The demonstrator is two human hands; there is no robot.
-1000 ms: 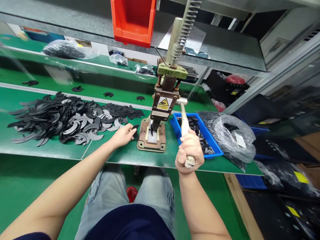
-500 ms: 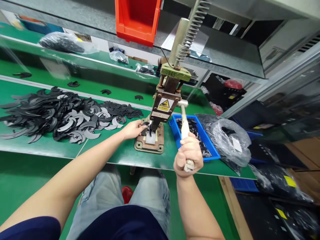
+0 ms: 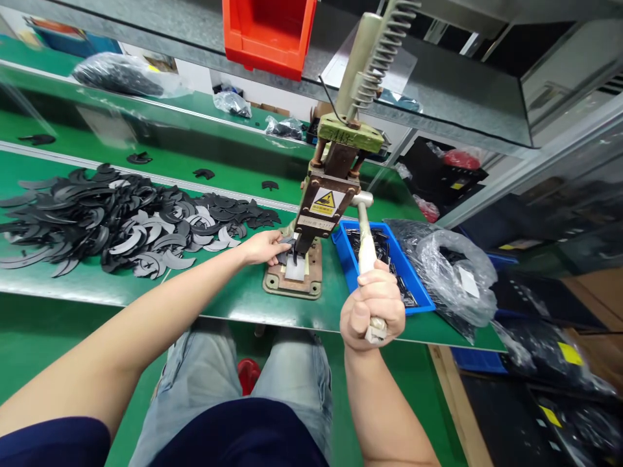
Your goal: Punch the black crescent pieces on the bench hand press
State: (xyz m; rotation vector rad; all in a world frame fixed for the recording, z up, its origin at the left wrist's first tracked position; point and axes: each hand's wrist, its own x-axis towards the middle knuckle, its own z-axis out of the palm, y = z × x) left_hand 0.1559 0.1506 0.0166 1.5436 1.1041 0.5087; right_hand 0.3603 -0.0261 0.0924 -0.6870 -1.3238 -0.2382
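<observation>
A small hand press (image 3: 327, 194) with a yellow warning label stands on a rusty base plate (image 3: 294, 279) on the green bench. My right hand (image 3: 372, 310) is wrapped in a fist round the pale press lever (image 3: 365, 241), near its lower end. My left hand (image 3: 265, 247) reaches to the base plate and pinches a small black curved piece (image 3: 287, 245) right under the press head. A big heap of black crescent-shaped pieces (image 3: 117, 220) lies to the left of the press.
A blue tray (image 3: 389, 266) of black parts sits right of the press, with a clear plastic bag (image 3: 448, 269) of parts beside it. A red bin (image 3: 267, 32) hangs on the shelf above. More bags and blue crates lie on the floor at right.
My left hand moved from beside the base plate to under the press head, carrying the black piece. My right hand stayed on the lever.
</observation>
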